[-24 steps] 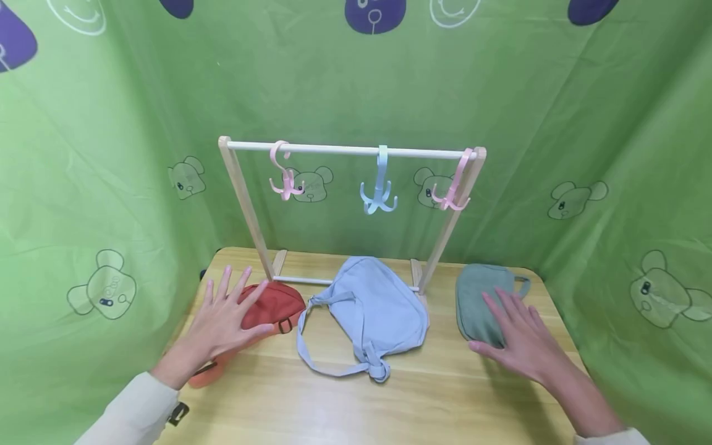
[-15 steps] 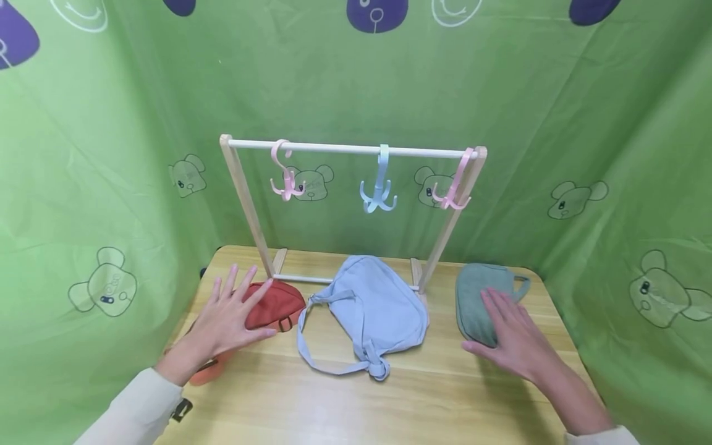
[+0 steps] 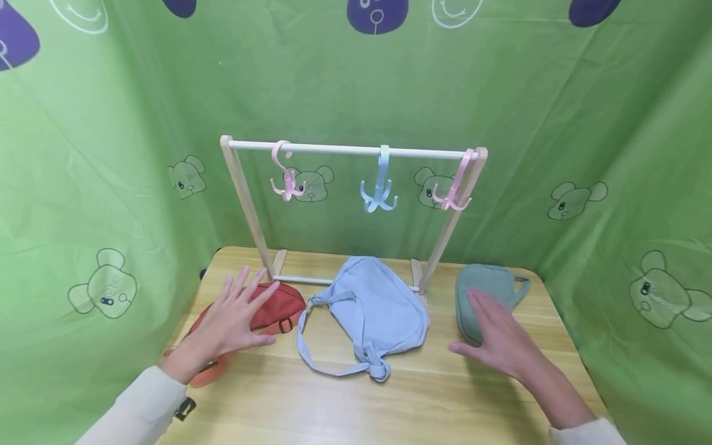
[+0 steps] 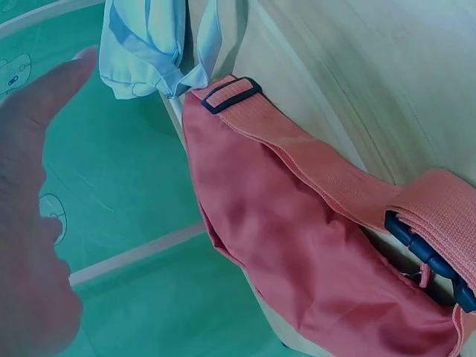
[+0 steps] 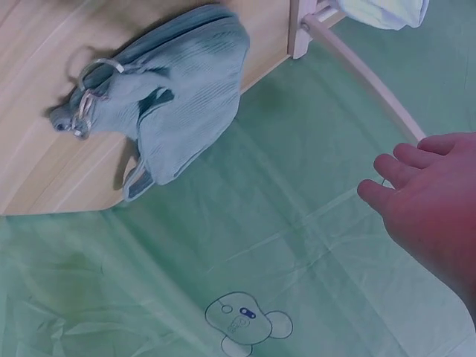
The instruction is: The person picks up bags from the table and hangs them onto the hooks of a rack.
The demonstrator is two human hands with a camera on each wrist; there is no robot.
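Drifting inward since the earlier frames, the right hand (image 3: 497,340) is now hanging nearer the middle, over the near left part of the green bag (image 3: 492,281), while the left hand (image 3: 230,321) is shifting slightly to the right; the bags are staying where they were. Neither hand is gripping anything. On the left, the straight fingers are spreading apart; on the right, the fingers are lying close together, with the thumb standing away from them. Both wrist views are showing a gap between hand and bag.

Below the left hand, the red bag (image 3: 280,304) is resting on the counter (image 3: 334,408), its orange strap (image 4: 312,163) running along one edge through a dark slider (image 4: 232,95). Toward the right side, the green bag is lying flat near the back corner, its small loop (image 3: 523,289) pointing outward; a metal ring (image 5: 100,71) is showing on it in the right wrist view.

Between the two, the light blue bag (image 3: 384,309) is lying over the lower bar (image 3: 303,280) of a rack, its knotted strap (image 3: 378,369) trailing forward. From the white top bar (image 3: 334,149), a pink hook (image 3: 288,185), a blue hook (image 3: 378,198) and another pink hook (image 3: 453,191) are hanging. Green cloth (image 3: 356,80) with printed animal heads is surrounding everything.
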